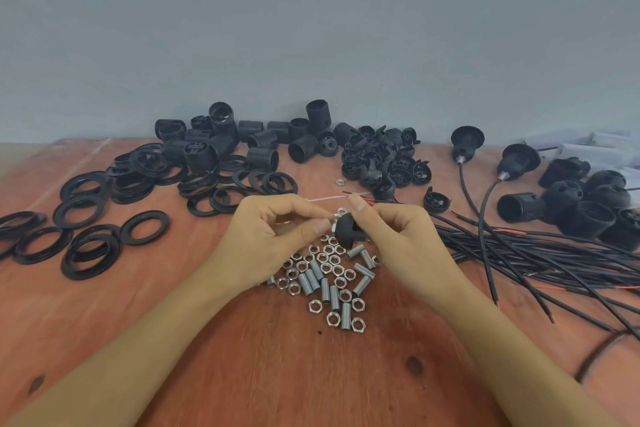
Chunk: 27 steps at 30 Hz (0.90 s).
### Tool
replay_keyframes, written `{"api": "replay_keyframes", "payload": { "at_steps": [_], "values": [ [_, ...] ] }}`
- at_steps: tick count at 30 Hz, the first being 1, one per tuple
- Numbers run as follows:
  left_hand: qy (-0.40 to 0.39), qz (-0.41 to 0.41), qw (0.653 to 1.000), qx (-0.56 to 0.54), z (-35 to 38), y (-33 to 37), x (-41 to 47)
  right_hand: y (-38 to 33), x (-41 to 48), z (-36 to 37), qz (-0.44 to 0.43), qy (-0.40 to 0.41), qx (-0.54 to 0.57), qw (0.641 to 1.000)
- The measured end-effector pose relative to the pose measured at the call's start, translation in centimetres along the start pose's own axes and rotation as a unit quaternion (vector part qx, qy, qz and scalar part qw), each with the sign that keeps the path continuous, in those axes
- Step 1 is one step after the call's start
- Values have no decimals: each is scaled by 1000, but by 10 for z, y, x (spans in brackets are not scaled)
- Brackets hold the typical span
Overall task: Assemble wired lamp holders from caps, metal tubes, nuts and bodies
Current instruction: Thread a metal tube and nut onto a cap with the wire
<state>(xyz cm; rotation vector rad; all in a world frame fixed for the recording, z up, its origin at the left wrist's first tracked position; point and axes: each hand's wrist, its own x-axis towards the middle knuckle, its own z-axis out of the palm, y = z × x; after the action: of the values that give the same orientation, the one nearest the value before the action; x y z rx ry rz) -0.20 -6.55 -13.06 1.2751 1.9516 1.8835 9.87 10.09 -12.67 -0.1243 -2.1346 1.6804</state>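
The left hand [277, 236] was held above the bench [311, 374] with its fingers curled. Its thumb and forefinger were pinched on a small metal part [336, 217] at the neck of the cap [348, 230]. Whether this part was a nut or a tube could not be determined. The right hand [394, 236] gripped the black cap between thumb and curled fingers, dome toward the left hand, just above the loose hardware. Its forefinger tip lay at a thin pale and red wire end [329, 198] behind the cap.

Component layout on the bench:

- Nuts and threaded metal tubes [329, 281]: mixed heap directly below and between both hands.
- Single nut [340, 182]: apart from the heap, beyond the wire end.
- Flat black rings [86, 236]: spread over the left side, many overlapping.
- Threaded black bodies [249, 139]: piled at the rear against the wall [311, 10].
- Spare caps [381, 159]: heaped at rear centre-right, with one separate cap [437, 201] lying near the wires.
- Black wires [554, 253]: loose bundle to the right of the right hand, some ends showing red.
- Two wired lamp holders [465, 142]: standing at rear right, leads running toward the bundle.
- Further black bodies [571, 204]: grouped at the far right.
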Motion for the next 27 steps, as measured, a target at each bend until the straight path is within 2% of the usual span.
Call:
{"api": "replay_keyframes", "payload": {
  "at_steps": [3,9,14,21,23,25,27],
  "values": [
    [18,-5,999,-29,3,0,0,1,-1,2,-6,-2,-12,1000],
    [47,-7,998,-38,4,0,2,-1,-3,-2,-33,-54,71,995],
    [65,7,997,-37,4,1,1,2,-6,1,-49,-25,-25,998],
    [48,33,998,-22,6,5,-2,1,-5,7,9,-67,8,998],
    [53,27,998,-14,7,4,-3,-1,-3,4,14,-60,-38,997],
    [76,14,997,-21,9,3,-2,-3,1,-7,-4,7,-158,987],
    [114,-25,990,-73,9,4,0,-4,5,-27,-17,91,-312,946]
  ]
}}
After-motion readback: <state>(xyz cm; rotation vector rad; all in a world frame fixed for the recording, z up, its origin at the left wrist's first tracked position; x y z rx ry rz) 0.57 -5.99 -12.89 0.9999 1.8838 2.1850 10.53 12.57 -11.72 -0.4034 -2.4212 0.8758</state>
